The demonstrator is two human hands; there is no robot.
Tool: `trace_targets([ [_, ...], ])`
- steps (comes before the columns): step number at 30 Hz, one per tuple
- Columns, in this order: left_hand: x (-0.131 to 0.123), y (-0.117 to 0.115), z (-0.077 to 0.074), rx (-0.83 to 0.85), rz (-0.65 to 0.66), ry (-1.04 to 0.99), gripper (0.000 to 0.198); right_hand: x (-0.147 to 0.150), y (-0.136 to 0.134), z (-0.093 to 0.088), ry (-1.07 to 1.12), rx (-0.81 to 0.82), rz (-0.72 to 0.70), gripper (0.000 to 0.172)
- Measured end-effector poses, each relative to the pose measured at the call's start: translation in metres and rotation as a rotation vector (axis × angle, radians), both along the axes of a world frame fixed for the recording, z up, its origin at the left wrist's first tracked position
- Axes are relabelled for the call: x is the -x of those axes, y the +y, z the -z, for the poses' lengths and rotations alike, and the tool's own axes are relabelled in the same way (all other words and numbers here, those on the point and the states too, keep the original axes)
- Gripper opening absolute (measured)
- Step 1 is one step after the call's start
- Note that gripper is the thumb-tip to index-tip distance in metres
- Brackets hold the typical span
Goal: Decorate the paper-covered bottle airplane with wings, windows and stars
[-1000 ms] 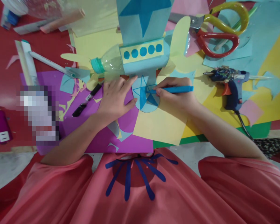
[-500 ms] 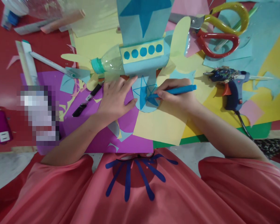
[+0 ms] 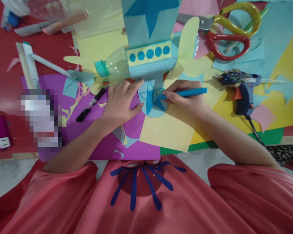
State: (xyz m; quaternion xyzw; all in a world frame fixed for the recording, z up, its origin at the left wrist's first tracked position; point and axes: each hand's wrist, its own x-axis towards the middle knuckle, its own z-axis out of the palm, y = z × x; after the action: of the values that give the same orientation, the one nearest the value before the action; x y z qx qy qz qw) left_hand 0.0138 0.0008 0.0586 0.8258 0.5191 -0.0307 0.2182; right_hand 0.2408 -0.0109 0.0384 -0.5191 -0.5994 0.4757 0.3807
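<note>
A blue marker (image 3: 191, 92) is pinched in my right hand (image 3: 183, 94), its tip on a star (image 3: 149, 97) drawn in blue outline and partly coloured in. That star lies on the rounded end of a light-blue paper wing (image 3: 146, 112). My left hand (image 3: 120, 100) rests flat with fingers spread, its fingertips by the wing's left edge. Just beyond both hands is a plastic bottle (image 3: 116, 63) with a green cap, wrapped in light-blue paper and bearing a yellow strip (image 3: 148, 53) of blue dots. A far wing (image 3: 136, 29) carries a larger blue star.
Scissors (image 3: 224, 31) with yellow and red handles lie at the upper right, above a blue glue gun (image 3: 245, 87) with a cord. A black pen (image 3: 91, 105) is left of my left hand. Paper scraps and coloured sheets cover much of the red table (image 3: 5, 81).
The blue marker's tip has shifted slightly up within the star, and its back end sits a little further right. My left hand and the bottle have stayed put.
</note>
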Motion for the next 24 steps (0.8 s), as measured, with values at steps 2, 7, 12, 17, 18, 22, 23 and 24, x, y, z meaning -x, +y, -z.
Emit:
trace_targets([
  [2, 0.0002, 0.0000, 0.0008, -0.003, -0.001, -0.005, 0.059, 0.0004, 0.0007, 0.0018, -0.014, -0.023, 0.070, 0.020],
  [7, 0.0016, -0.0002, 0.0042, -0.018, 0.008, -0.013, 0.058, 0.0026, 0.0001, 0.0046, -0.022, -0.008, 0.096, 0.019],
  [12, 0.0024, -0.0005, 0.0050, -0.038, 0.008, -0.028, 0.058, 0.0039, -0.0005, 0.0037, -0.019, -0.039, 0.080, 0.011],
  [17, 0.0025, -0.0008, 0.0044, -0.039, 0.007, -0.019, 0.058, 0.0015, -0.0018, 0.0057, -0.059, -0.039, 0.056, 0.010],
  [18, 0.0026, -0.0008, 0.0045, -0.042, 0.007, -0.018, 0.057, 0.0011, -0.0020, 0.0058, -0.073, -0.038, 0.052, 0.011],
  [22, 0.0029, -0.0009, 0.0054, -0.046, 0.002, -0.022, 0.057, 0.0006, -0.0017, 0.0030, -0.087, -0.008, -0.002, 0.018],
  [23, 0.0029, -0.0009, 0.0056, -0.045, 0.000, -0.025, 0.058, 0.0005, -0.0013, 0.0016, -0.080, 0.008, -0.020, 0.019],
  [24, 0.0030, -0.0009, 0.0058, -0.042, 0.000, -0.028, 0.058, 0.0003, -0.0009, 0.0001, -0.070, 0.026, -0.043, 0.019],
])
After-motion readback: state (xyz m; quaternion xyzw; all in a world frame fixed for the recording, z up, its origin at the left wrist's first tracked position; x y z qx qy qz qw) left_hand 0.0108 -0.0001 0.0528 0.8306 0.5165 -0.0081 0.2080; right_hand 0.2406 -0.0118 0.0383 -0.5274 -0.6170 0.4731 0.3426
